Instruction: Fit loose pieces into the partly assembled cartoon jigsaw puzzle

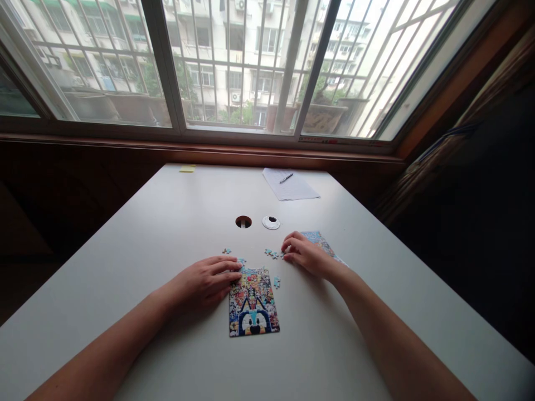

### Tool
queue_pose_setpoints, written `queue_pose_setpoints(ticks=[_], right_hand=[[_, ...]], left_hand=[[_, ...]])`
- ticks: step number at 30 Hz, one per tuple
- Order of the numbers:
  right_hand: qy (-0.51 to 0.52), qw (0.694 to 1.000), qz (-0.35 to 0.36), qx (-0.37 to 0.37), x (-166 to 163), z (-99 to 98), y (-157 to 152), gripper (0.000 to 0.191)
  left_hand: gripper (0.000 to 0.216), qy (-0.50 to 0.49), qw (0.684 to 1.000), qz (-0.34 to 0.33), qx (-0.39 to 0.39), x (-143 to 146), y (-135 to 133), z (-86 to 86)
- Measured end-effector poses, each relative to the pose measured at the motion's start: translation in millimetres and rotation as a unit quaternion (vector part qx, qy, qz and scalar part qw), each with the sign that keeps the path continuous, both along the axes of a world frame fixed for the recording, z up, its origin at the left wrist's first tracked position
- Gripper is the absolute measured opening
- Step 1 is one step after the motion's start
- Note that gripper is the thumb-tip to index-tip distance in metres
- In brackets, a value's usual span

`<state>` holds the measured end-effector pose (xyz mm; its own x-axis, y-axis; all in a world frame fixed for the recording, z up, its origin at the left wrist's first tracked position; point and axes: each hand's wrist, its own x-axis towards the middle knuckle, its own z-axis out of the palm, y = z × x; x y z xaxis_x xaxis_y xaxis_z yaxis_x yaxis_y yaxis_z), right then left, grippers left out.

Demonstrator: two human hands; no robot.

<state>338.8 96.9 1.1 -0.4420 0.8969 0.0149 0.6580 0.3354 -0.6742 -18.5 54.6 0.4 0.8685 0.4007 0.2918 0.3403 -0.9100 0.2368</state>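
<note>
A colourful jigsaw puzzle (253, 303) with a blue cartoon face lies on the white table (167, 223) in front of me. My left hand (207, 281) rests flat beside its upper left corner, fingers stretched out and touching the edge. My right hand (303, 253) is curled, its fingertips pinching at a few loose pieces (272, 254) just beyond the puzzle. What the fingers hold is too small to make out. Other loose pieces lie at the puzzle's top left (226, 250) and right side (276, 282). A printed puzzle sheet (320, 240) lies partly under my right hand.
Farther back are a round cable hole (243, 221), its white cap (271, 223), a sheet of paper (290, 185) with a pen (286, 177), and a yellow sticky note (188, 168). A barred window spans the far wall. Dark curtains hang on the right.
</note>
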Motion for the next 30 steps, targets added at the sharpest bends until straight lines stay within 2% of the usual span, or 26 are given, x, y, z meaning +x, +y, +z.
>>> queue_pose_setpoints(ticks=[8, 12, 18, 22, 30], right_hand=[[-0.031, 0.999, -0.018, -0.011, -1.4, 9.7, -3.8, 0.009], [0.031, 0.998, -0.034, -0.032, -7.1, 14.1, -4.8, 0.005], [0.123, 0.987, -0.080, -0.065, -54.9, 18.8, -22.6, 0.013], [0.113, 0.988, -0.106, -0.030, -84.3, 13.9, -34.8, 0.013], [0.107, 0.986, -0.124, -0.017, -98.5, 6.4, -44.2, 0.011]], left_hand=[[0.040, -0.001, 1.000, -0.004, 0.007, 0.7, 0.5, 1.9], [0.040, -0.006, 1.000, -0.002, 0.006, 1.1, 0.8, 1.5], [0.041, -0.009, 1.000, -0.004, 0.019, 2.3, 0.1, 1.7], [0.040, 0.009, 0.999, 0.000, 0.038, 2.9, -0.5, 2.2], [0.040, -0.004, 0.999, 0.003, 0.037, 1.5, 0.9, -1.5]])
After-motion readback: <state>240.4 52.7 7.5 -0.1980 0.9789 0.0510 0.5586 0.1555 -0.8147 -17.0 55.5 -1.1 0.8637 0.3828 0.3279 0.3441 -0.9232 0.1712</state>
